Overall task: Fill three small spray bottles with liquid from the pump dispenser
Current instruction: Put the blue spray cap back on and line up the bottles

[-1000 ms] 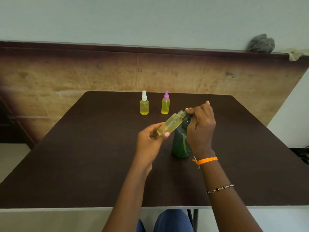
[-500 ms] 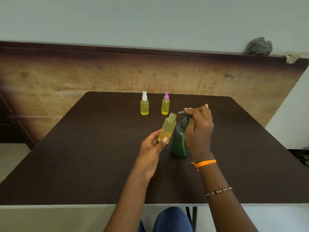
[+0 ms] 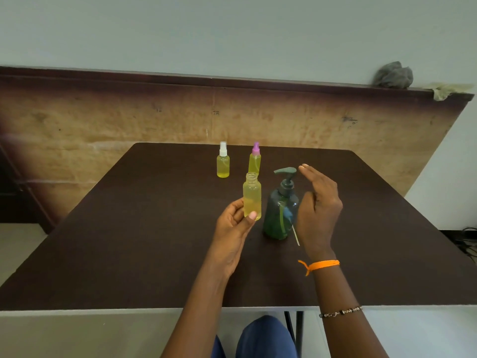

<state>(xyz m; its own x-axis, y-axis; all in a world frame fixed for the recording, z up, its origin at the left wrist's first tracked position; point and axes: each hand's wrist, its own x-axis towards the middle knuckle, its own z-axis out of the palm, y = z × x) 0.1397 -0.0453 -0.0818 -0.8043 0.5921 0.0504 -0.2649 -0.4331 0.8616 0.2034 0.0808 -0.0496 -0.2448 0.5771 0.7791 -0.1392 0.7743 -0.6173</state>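
Observation:
My left hand (image 3: pixel 233 223) holds an uncapped small bottle (image 3: pixel 252 197) upright, partly filled with yellow liquid. Just right of it the dark green pump dispenser (image 3: pixel 281 213) stands on the table, its nozzle pointing left. My right hand (image 3: pixel 318 205) hovers right of the pump head without touching it, its upper fingers stretched out. A thin white dip tube (image 3: pixel 295 235) pokes out below its palm; the cap it belongs to is hidden in the hand. Two capped spray bottles of yellow liquid stand behind, one white-topped (image 3: pixel 223 164) and one pink-topped (image 3: pixel 255 160).
The dark brown table (image 3: pixel 129 241) has its front edge close to my lap. A wooden panel (image 3: pixel 103 125) leans against the wall behind it, with a grey rag (image 3: pixel 393 76) on its top edge. Cables lie on the floor at the far right (image 3: pixel 467 241).
My right hand has come off the pump head and opened toward the right. My left hand has brought the uncapped bottle from tilted at the nozzle to upright, a little to the left.

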